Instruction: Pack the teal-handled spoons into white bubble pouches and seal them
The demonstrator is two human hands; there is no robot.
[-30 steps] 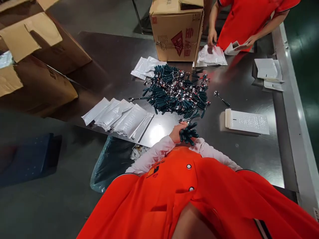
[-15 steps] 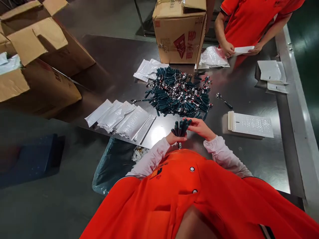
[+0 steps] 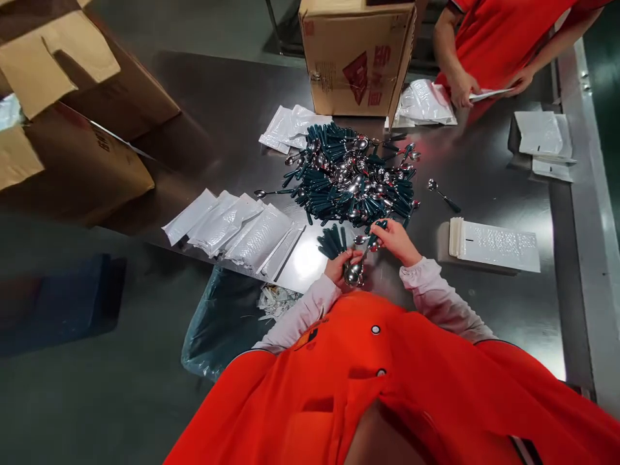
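My left hand [image 3: 340, 263] is closed around a bundle of spoons [image 3: 332, 241], their dark green handles fanned up and away from me and the silver bowls near my shirt. Just right of it, my right hand [image 3: 393, 239] pinches the dark handles of a few spoons, with the bowls pointing down and left beside the bundle. Beyond both hands lies a large heap of green-handled spoons [image 3: 329, 194] on the metal table [image 3: 223, 155]. One loose spoon [image 3: 444, 196] rests to the right of the heap.
White padded mailers [image 3: 256, 236] lie in a row at left, with a stack of mailers [image 3: 498, 245] at right. A carton [image 3: 358, 71] stands behind the heap. Open cartons [image 3: 97, 174] are far left. A lined bin [image 3: 223, 323] sits below the edge. Across the table, a person's hands [image 3: 462, 87] hold a mailer.
My right hand has drawn slightly right and now holds a few spoons apart from the bundle. The bundle in my left hand has tilted left, showing more bowls. The view has shifted slightly.
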